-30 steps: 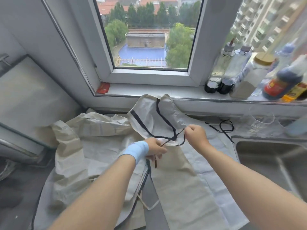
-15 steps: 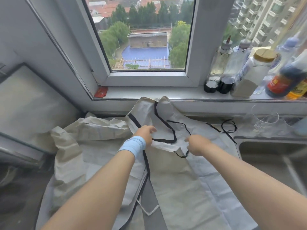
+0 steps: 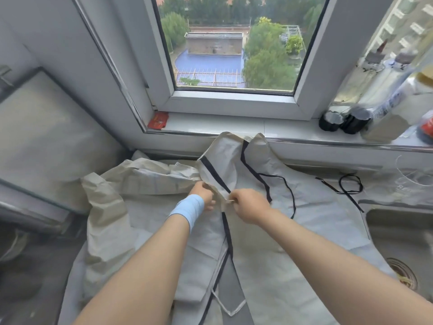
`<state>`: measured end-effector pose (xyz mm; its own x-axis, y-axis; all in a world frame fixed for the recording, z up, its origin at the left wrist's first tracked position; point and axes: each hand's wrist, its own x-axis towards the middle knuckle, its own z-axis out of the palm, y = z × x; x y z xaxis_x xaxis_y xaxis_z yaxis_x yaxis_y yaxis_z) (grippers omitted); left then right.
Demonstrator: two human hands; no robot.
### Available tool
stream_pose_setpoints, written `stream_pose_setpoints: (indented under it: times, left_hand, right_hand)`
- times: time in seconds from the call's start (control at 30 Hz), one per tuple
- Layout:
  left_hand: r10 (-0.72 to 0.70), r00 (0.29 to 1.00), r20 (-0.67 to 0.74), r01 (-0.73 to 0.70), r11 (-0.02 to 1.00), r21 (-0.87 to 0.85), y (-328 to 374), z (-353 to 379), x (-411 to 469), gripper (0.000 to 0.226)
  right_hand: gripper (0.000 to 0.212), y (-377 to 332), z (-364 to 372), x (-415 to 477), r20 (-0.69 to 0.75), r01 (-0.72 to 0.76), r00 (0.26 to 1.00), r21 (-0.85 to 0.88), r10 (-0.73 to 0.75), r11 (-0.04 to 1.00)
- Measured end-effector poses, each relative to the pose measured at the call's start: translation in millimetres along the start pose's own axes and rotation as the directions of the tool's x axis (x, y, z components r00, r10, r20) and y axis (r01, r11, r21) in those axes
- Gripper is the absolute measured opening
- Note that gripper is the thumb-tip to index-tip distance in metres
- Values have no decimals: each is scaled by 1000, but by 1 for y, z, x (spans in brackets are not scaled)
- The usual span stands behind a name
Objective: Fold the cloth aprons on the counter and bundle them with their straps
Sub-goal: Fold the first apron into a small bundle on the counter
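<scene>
A pale beige apron (image 3: pixel 304 231) with black edging lies spread over the counter, its bib leaning up against the window ledge. A second crumpled apron (image 3: pixel 112 207) is heaped to the left. My left hand (image 3: pixel 203 194), with a blue wrist wrap, and my right hand (image 3: pixel 248 205) both pinch the black-trimmed side edge of the bib close together. A thin black strap (image 3: pixel 289 193) trails loose across the apron, and another strap loop (image 3: pixel 346 186) lies at the right near the sink.
A steel sink (image 3: pixel 403 242) sits at the right with a drain. Bottles and jars (image 3: pixel 365 99) stand on the windowsill, plus a red packet (image 3: pixel 158 120) at its left end. A clear glass (image 3: pixel 414 174) stands behind the sink. A hob cover (image 3: pixel 42 141) leans at the left.
My right hand let go of the black strap and moved left to the bib edge. My left hand shifted to the same edge, so both hands now meet there.
</scene>
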<state>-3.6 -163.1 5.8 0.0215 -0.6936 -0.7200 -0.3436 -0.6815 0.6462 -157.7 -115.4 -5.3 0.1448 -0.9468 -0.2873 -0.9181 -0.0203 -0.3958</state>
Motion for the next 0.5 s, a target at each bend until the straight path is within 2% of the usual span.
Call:
stream_pose_setpoints:
  times: [0.07, 0.1, 0.17, 0.27, 0.33, 0.43, 0.47, 0.5]
  left_hand:
    - [87, 996, 35, -80, 983, -165, 5, -1, 2, 55]
    - [154, 988, 26, -148, 977, -153, 6, -3, 5, 64]
    - [294, 953, 70, -298, 953, 51, 10, -8, 6, 72]
    - [301, 936, 183, -345, 891, 296, 16, -19, 9, 43]
    - [368, 924, 102, -379, 851, 364, 24, -31, 11, 25]
    - [494, 869, -23, -415, 755, 508, 43, -48, 11, 17]
    - [526, 850, -35, -411, 701, 582, 49, -52, 9, 17]
    - [551, 834, -33, -390, 630, 672, 55, -54, 6, 20]
  right_hand:
    - [16, 3, -5, 4, 78, -69, 996, 284, 48, 956]
    - [15, 4, -8, 4, 117, -106, 991, 422, 62, 900]
    - [19, 3, -17, 4, 165, -160, 984, 611, 74, 775]
    - [29, -4, -29, 4, 160, -179, 983, 684, 94, 707]
    - [29, -11, -34, 6, 134, -169, 986, 705, 104, 689]
    - [39, -18, -37, 13, 81, -182, 980, 731, 181, 658]
    - [40, -21, -37, 16, 51, -178, 978, 709, 203, 682]
    - [38, -23, -37, 21, -6, -157, 978, 640, 209, 753]
